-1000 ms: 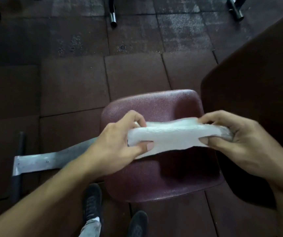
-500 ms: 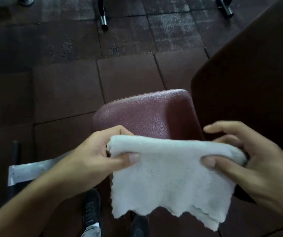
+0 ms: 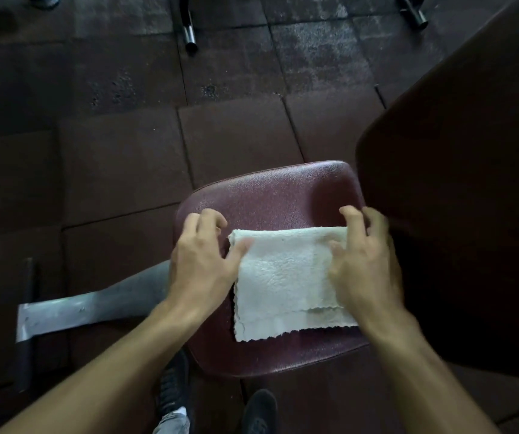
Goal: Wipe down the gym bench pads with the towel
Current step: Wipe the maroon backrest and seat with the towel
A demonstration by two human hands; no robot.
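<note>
A white towel (image 3: 286,277), folded in half, lies flat on the maroon seat pad (image 3: 270,198) of the gym bench. My left hand (image 3: 201,261) sits at the towel's left edge, thumb resting on the cloth, fingers loosely spread over the pad. My right hand (image 3: 364,264) lies over the towel's right side with fingers spread and slightly bent. Neither hand grips the towel. The dark inclined back pad (image 3: 458,170) rises at the right, in shadow.
A grey steel frame beam (image 3: 89,305) runs out to the left under the seat pad. Dark rubber floor tiles (image 3: 120,170) surround the bench. Chrome tube ends (image 3: 189,36) stand at the top. My shoes (image 3: 173,386) are below the seat.
The towel, held stretched in the air between both hands, has been lowered and laid flat on the seat pad. Both hands have let go and now rest at its sides.
</note>
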